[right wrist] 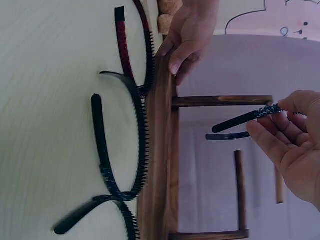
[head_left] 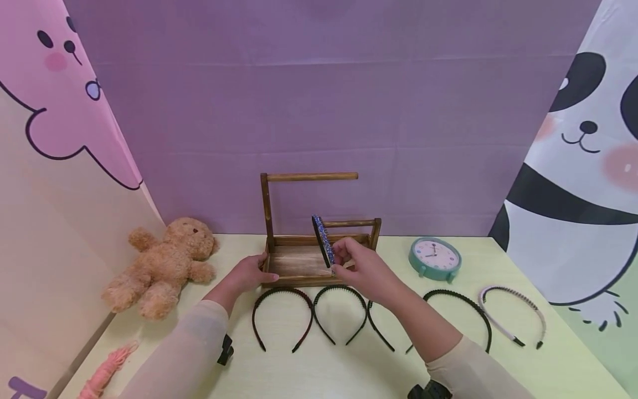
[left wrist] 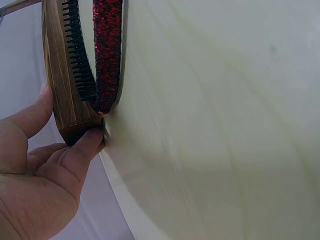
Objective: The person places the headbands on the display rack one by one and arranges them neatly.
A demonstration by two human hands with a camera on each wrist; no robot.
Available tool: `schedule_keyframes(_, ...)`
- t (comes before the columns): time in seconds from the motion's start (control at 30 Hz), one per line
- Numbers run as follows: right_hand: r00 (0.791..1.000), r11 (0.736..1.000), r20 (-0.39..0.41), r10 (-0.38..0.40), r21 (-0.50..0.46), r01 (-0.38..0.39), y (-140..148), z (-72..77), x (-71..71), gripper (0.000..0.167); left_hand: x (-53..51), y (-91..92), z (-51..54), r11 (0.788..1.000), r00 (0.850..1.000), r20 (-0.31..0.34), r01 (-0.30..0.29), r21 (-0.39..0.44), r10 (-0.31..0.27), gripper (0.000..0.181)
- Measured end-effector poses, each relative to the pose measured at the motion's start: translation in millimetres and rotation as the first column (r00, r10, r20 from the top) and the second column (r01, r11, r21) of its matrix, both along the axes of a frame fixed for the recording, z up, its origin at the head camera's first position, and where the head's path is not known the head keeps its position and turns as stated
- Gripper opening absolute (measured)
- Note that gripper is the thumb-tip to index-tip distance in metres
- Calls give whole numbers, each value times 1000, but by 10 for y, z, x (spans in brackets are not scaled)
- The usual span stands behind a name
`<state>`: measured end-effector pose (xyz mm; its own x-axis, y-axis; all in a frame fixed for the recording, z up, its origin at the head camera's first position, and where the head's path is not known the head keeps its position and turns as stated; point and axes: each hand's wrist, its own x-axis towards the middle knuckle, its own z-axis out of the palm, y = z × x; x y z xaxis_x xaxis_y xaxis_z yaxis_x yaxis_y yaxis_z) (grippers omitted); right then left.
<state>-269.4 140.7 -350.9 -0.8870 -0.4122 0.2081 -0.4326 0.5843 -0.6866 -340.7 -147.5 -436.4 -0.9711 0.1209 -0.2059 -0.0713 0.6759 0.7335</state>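
- Our left hand (head_left: 251, 271): fingers and thumb curled round wooden rack (head_left: 299, 260) at its nine-o'clock end. Firm hold should prevent tipping.
- Our right hand (head_left: 360, 270): thumb and fingers pinch blue glitter headband (head_left: 323, 241), raised over rack, near free tip of short bar (head_left: 351, 224).
- We should guide legs slowly; bar could scrape glitter.
- Dark headbands (head_left: 283, 290) toward six o'clock: we avoid nudging.

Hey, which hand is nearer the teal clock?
Right: the right hand holds a blue headband left of the clock; the left hand is farther left, gripping the wooden tray.
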Motion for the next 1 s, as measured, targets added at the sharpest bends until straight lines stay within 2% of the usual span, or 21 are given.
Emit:
schedule_keyframes(0.2, 997, 997, -21, -81, 1, 81, -38, -157, -206, 26, -11, 12, -18, 1000, 1000, -7, 7, 4, -7, 81)
schedule_keyframes(0.4, 988, 987, 23, -150, -51, 151, 22, -338, -385, 30, -7, 24, -22, 1000, 1000, -12, 13, -2, -13, 82)
schedule_keyframes(0.53, 982, 978, 32, -189, -83, 191, 89, -402, -452, 30, -8, 22, -22, 1000, 1000, -11, 10, 1, -10, 81)
schedule_keyframes(0.8, 966, 963, 2, -259, -80, 258, 320, -516, -575, 30, -8, 6, -26, 1000, 1000, -14, 5, -10, -5, 80)
schedule_keyframes(1.0, 945, 944, 3, -326, -41, 326, 515, -541, -628, 31, -5, -1, -16, 1000, 1000, -23, 9, -9, -9, 81)
